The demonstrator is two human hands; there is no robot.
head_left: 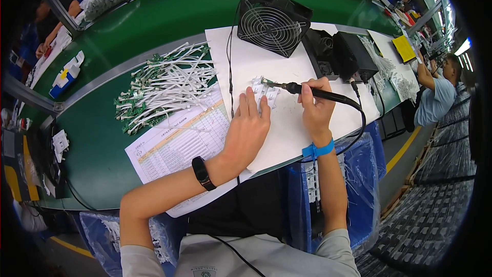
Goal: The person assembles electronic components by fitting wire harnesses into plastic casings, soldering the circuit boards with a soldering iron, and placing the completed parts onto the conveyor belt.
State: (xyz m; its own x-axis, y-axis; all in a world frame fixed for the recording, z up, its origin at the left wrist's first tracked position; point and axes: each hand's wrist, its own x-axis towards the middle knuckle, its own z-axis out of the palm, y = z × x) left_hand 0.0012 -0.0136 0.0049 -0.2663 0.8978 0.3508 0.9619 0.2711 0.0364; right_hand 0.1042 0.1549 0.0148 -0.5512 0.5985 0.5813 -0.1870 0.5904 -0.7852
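Note:
My right hand (316,106) grips a black soldering iron (328,94), its tip pointing left at a small green circuit board (266,81). That board lies by a small white holder (266,95) on white paper. Fingers stretched out, my left hand (247,132) lies over the near left edge of the holder; whether it presses on the board I cannot tell. A pile of green boards with white leads (166,84) is to the left, beside a printed form (182,143) partly under my left forearm.
A black fan (274,23) with a wire guard stands beyond my hands. The iron's cable runs to a black box (356,56) at the right. Blue plastic-lined bins (361,190) stand below the table edge. A co-worker (435,95) sits at far right.

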